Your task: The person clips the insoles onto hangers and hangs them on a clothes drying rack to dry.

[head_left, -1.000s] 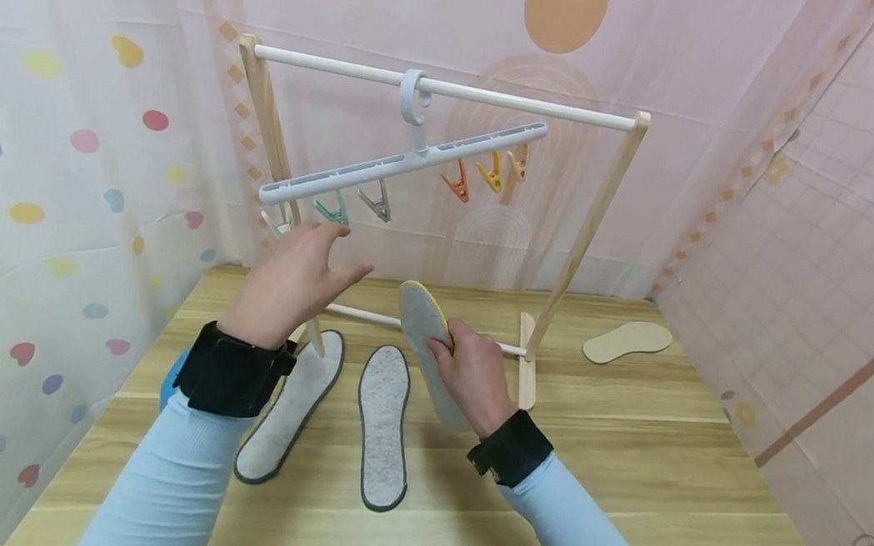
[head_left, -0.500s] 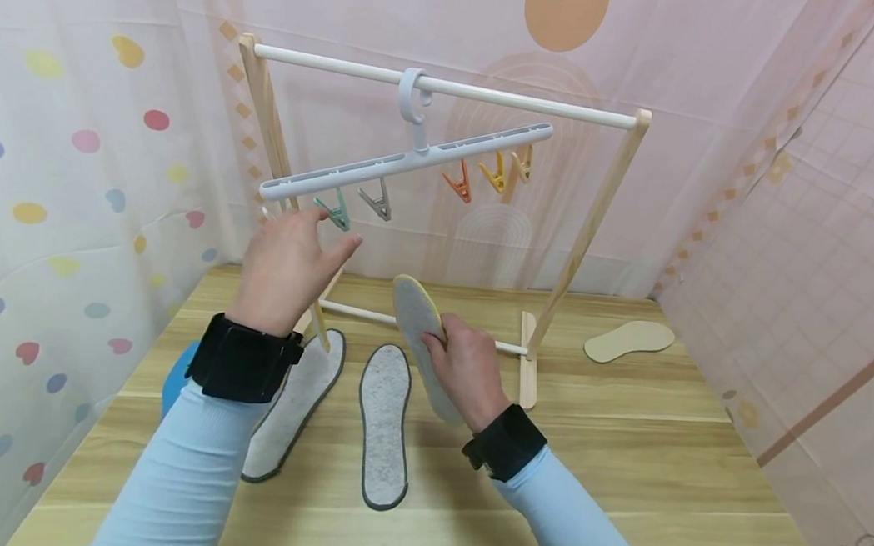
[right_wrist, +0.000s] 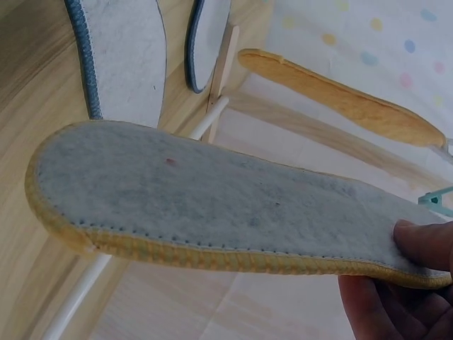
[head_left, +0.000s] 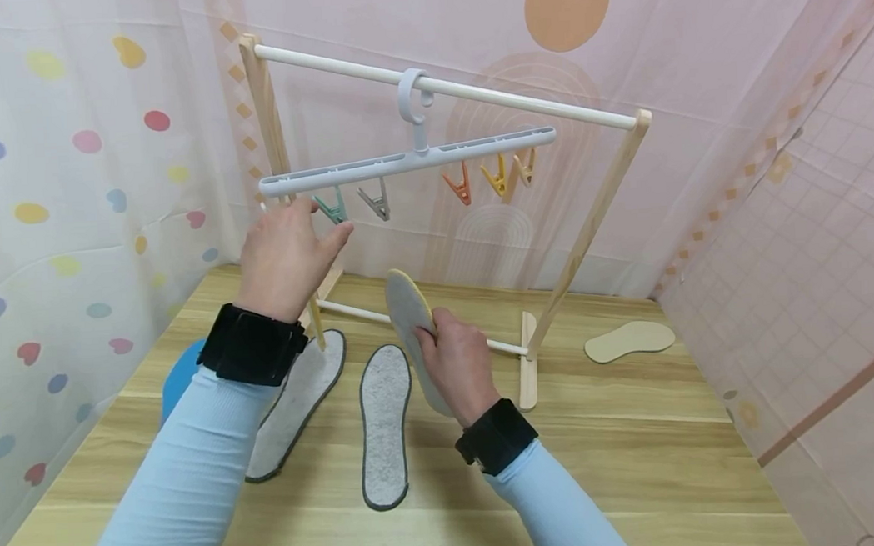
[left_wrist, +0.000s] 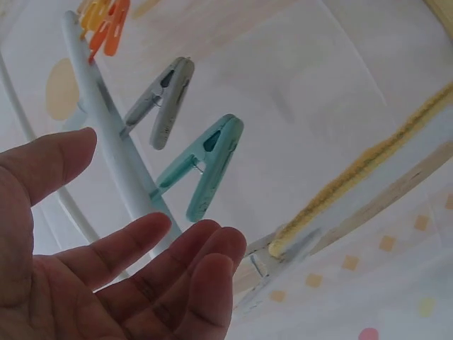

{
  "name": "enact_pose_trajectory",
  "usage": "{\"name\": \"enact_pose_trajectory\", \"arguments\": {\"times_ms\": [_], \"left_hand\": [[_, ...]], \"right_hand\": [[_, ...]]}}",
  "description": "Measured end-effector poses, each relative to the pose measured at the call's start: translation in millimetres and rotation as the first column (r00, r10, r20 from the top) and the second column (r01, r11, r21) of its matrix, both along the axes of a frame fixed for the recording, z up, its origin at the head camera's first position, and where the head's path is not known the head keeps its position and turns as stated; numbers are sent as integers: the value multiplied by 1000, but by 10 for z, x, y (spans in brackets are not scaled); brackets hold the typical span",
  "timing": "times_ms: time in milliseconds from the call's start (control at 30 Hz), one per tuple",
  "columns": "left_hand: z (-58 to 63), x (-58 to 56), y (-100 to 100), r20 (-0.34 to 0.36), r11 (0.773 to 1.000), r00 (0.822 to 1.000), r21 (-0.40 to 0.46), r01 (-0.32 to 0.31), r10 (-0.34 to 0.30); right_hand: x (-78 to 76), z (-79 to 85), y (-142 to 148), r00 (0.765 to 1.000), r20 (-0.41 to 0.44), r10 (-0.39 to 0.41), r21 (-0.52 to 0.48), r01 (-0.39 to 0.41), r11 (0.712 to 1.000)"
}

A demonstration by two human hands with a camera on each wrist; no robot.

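Right hand (head_left: 457, 362) pinches yellow-edged insole (head_left: 408, 308) above table (head_left: 644, 461), towards far edge. Left hand (head_left: 283, 256) loose, empty, beside green clip (head_left: 336, 208) near left end of hanger (head_left: 371, 169). Best steady clip before squeezing.

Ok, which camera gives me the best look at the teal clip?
The left wrist view: there the teal clip shows largest, both prongs visible. The head view shows it small, by the left hand; the right wrist view catches only part, at its right edge.
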State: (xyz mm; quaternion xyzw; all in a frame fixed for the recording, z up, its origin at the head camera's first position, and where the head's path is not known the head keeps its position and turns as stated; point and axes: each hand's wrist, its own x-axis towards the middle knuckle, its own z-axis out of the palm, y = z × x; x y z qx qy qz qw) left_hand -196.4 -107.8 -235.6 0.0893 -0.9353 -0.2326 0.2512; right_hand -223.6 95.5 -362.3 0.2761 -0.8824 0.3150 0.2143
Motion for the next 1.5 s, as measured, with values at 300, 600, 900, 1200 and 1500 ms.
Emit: {"name": "enact_pose_trajectory", "arguments": {"times_ms": [300,600,900,1200,1500], "left_hand": [[-23,-55,3,5,999,999,11,-41,41],[-21,-86,32,23,995,995,4,-95,95],[-27,-141,39,29,990,990,-17,-139,140],[-11,-200,63,15,985,985,-6,-174,175],[10,-254,94,65,966,964,-42,-255,257]], "right_hand": [[-28,0,-45,999,-39,2,-8,-2,1000],[-67,-27,-107,996,-89,9,-14,-11,1000],[-92,-27,-125,995,-96,15,4,-15,1000],[-142,-14,-138,996,-76,39,24,-37,999],[-209,6,-146,994,-88,71,31,-68,997]]}}
